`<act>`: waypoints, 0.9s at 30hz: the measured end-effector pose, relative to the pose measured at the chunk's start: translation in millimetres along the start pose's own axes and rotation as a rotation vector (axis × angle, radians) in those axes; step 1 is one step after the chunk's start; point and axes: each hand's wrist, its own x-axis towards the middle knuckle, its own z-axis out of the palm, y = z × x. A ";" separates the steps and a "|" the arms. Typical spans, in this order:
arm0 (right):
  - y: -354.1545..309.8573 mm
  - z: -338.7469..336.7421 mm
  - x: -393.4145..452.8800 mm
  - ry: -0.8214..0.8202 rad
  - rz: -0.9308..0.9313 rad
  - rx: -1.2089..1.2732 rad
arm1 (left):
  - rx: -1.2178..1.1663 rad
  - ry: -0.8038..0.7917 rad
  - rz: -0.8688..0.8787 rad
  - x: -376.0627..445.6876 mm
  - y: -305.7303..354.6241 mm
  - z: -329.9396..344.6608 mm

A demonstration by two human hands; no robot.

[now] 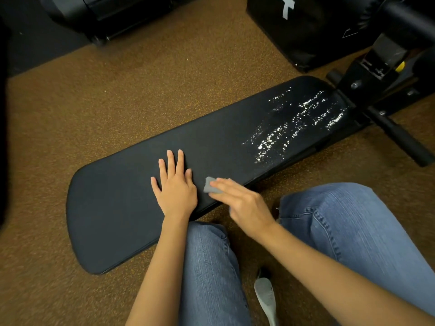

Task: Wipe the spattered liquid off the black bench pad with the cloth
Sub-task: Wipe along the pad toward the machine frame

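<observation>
Head view: the black bench pad (131,208) runs diagonally from lower left to upper right of the frame, over brown speckled flooring (141,90). The left hand (175,184) lies flat on the pad at centre, fingers spread wide, holding nothing. Just to its right, the right hand (240,203) presses a small grey cloth (210,186) against the pad's near edge with extended fingers. Spattered liquid (299,123) glistens white on the pad's upper-right portion, well apart from the cloth. Blue-jeaned knees (353,231) fill the lower right.
</observation>
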 end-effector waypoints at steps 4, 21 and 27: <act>26.0 -18.2 6.2 0.091 0.119 -0.100 | -0.010 -0.014 -0.020 -0.2 2.4 -1.1; 36.9 -29.2 12.6 -0.073 -0.045 -0.028 | -0.012 -0.055 -0.050 -1.8 11.4 -9.7; 94.0 -80.6 24.0 0.188 0.206 -0.192 | -0.083 -0.010 -0.120 -6.4 32.9 -4.8</act>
